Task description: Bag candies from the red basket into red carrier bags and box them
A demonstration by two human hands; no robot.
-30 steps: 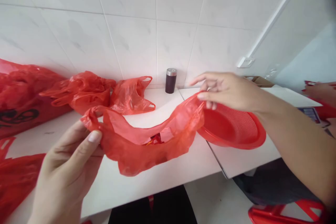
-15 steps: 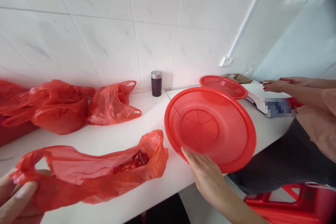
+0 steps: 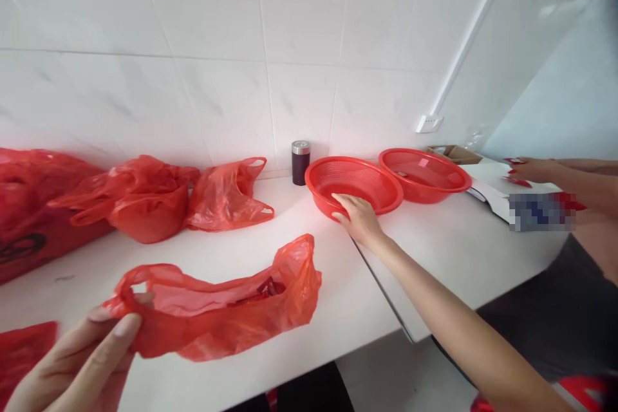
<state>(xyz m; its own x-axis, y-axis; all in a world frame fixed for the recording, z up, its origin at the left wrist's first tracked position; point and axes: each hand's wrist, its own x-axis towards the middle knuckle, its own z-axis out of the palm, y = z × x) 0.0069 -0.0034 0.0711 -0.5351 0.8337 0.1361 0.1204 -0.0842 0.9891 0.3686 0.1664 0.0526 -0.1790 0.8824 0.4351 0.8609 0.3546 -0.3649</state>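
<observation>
My left hand (image 3: 91, 347) pinches one handle of a thin red plastic bag (image 3: 232, 335) between thumb and fingers. The bag lies stretched along the white table (image 3: 333, 328), its mouth open, with small dark red packets (image 3: 270, 286) inside. My right hand (image 3: 360, 219) reaches across to a red plastic colander (image 3: 318, 190), fingers over its near rim and thumb outside it. The colander rests level near the wall. Right beside it stands a red basin (image 3: 425, 193) with something small inside that I cannot make out.
A dark tumbler (image 3: 300, 164) with a silver lid stands behind the colander. Tied red bags (image 3: 149, 212) and a flatter red bag (image 3: 226, 199) line the wall leftward. A co-worker's hands (image 3: 535, 170) hold red pieces over a white box (image 3: 502, 177). A cardboard box (image 3: 454, 153) sits behind.
The colander has gone from tilted above the table's front to level near the wall, my right hand moving with it. My left hand and the bag's handle end have shifted right in view.
</observation>
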